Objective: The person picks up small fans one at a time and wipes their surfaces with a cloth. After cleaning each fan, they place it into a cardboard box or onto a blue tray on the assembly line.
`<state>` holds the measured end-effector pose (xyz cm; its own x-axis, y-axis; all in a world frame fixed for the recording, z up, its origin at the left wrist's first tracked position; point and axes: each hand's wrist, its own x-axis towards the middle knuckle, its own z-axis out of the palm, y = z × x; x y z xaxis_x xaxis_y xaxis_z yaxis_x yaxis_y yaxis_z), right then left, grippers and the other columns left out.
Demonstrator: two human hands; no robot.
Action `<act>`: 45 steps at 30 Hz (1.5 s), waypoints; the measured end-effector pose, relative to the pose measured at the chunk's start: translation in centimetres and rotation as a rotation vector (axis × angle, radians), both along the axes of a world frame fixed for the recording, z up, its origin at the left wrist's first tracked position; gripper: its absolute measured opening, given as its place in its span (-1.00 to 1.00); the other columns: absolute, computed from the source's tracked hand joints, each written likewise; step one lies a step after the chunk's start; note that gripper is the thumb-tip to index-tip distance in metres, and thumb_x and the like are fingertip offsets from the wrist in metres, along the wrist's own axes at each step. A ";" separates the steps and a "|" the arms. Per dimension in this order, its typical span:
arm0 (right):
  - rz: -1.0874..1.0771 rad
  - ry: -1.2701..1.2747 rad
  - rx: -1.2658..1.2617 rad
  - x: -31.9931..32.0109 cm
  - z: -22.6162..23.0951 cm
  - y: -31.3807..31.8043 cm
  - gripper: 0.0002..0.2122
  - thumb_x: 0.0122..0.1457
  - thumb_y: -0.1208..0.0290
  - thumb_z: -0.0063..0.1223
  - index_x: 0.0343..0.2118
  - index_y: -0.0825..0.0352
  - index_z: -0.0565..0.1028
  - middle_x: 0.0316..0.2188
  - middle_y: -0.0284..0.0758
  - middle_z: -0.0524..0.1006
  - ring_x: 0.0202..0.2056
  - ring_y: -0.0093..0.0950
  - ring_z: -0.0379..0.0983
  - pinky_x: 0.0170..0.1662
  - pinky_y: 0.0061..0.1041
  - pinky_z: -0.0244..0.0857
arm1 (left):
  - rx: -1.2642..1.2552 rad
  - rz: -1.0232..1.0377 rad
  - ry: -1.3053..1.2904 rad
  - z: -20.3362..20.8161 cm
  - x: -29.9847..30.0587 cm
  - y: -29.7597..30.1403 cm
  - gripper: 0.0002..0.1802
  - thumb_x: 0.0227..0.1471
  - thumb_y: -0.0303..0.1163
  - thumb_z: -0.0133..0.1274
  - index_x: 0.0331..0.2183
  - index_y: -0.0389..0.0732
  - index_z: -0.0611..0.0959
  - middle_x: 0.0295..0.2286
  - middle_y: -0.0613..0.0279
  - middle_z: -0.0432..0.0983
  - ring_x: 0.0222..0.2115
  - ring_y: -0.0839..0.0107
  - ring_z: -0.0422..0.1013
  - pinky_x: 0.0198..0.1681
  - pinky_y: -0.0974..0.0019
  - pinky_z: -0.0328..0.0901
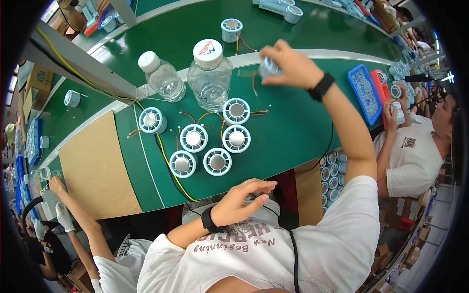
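Left hand (243, 198): nearest the camera, it hovered loosely spread just off the near edge of the green table (288, 132), fingers slack, holding nothing.
Cardboard sheet (95, 168): plain brown and flat, it lay at the table's left end with no print visible.
Yellow cable (163, 151): it ran across the table past the fan cluster; a sweeping forearm could likely snag it and drag parts along.
Small bottle (161, 75): clear, white-capped and upright, it stood left of the larger one, bearing no label that showed.
Large bottle (210, 73): clear, with a white cap carrying a small red and blue mark, it stood just behind the fans; a knock from the reaching arm could probably tip it onto the wired parts.
Fan cluster (207, 141): six round white fan units lay face up near the table's middle, thin red and orange leads trailing between them; those leads could tangle or pull a neighbour if one were lifted carelessly.
Right hand (293, 66): stretched far out over the table, its fingers were closed round a small white fan unit (267, 67).
Held fan's lead: a thin wire dangled below it and could catch on the bottle.
Blue tray (364, 93): rectangular, filled with small pale parts, it sat at the right.
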<state>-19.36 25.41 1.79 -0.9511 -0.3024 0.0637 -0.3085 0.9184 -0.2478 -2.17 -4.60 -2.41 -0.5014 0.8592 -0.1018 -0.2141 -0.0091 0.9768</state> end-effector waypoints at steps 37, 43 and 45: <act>-0.211 -0.430 -0.589 22.8 9.4 -2.7 -0.38 -0.01 0.06 0.29 0.03 0.37 0.40 -0.18 -0.30 0.48 -0.18 -0.59 0.37 -0.21 -0.62 0.26 | 0.343 0.493 1.134 1.8 0.4 7.1 -0.14 -0.31 -0.53 0.41 0.09 -0.32 0.42 0.11 -0.22 0.21 0.09 0.01 0.29 0.04 0.10 0.32; -0.108 -0.482 -0.660 26.4 8.6 0.4 -0.28 -0.05 0.01 0.31 0.12 0.35 0.35 -0.11 -0.32 0.47 -0.22 -0.62 0.36 -0.39 -0.68 0.21 | 0.419 0.199 -0.041 4.1 3.1 6.4 -0.28 -0.04 -0.40 0.24 0.11 -0.40 0.33 0.05 -0.06 0.31 0.06 0.14 0.32 0.01 0.18 0.35; 0.012 -0.250 -0.620 26.0 8.4 -0.1 -0.30 -0.07 0.12 0.35 0.13 0.31 0.36 -0.09 -0.34 0.48 -0.25 -0.61 0.37 -0.44 -0.68 0.19 | 0.481 0.109 -0.344 3.6 3.1 5.9 -0.30 0.11 -0.25 0.13 0.13 -0.45 0.26 0.01 -0.06 0.35 0.02 0.18 0.36 -0.03 0.21 0.41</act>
